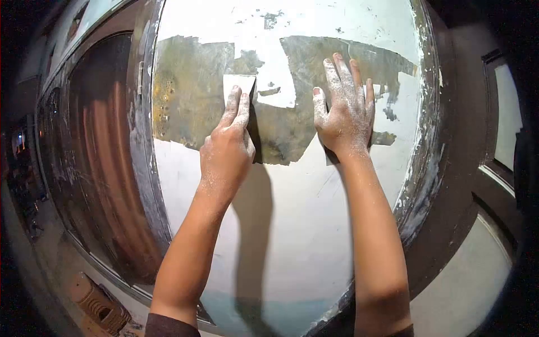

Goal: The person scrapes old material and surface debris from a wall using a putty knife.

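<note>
My left hand grips a flat white scraper, with two fingers stretched along its face and the others curled under. The scraper's straight upper edge is at the wall panel, over a dark bare patch where the white coating is gone. Ragged white remains lie just right of the scraper. To the right, my right hand rests on the panel with fingers spread, at the right part of the bare area. White dust covers the fingers of both hands.
At left is a dark-framed window or door with a reddish-brown curtain. Worn, flaking trim edges the panel on the right, beside a dark panelled door. A brown object, perhaps a brick, lies low at left.
</note>
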The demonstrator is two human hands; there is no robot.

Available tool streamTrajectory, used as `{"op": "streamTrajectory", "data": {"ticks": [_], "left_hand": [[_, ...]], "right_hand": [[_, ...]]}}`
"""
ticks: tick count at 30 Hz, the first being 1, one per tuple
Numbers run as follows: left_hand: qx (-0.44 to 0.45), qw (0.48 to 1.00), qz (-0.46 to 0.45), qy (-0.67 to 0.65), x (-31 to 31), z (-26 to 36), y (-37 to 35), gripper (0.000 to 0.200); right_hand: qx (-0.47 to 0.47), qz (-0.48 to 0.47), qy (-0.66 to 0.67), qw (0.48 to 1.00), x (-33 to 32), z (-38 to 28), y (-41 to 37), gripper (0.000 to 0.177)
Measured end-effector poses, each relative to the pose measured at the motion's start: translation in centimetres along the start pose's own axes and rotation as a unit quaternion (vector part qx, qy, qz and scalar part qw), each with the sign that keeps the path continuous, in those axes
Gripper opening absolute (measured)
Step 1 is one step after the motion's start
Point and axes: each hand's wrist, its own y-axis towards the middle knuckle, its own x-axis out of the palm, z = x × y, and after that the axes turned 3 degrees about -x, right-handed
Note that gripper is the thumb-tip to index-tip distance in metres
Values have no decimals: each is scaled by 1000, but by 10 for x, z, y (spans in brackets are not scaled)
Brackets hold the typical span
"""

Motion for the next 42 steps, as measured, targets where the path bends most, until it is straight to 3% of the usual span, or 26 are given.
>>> {"op": "streamTrajectory", "data": {"ticks": [13, 33, 42], "left_hand": [[2, 1000, 2, -7, 4, -3, -21, 67], [0, 1000, 11, -2, 4, 6, 4, 64], [-75, 992, -93, -37, -10, 15, -59, 76]], "right_hand": [[-8, 15, -1, 1000, -1, 1, 0, 58], [0, 14, -2, 1000, 0, 0, -1, 58], [-8, 18, -9, 1000, 2, 2, -1, 57]]}}
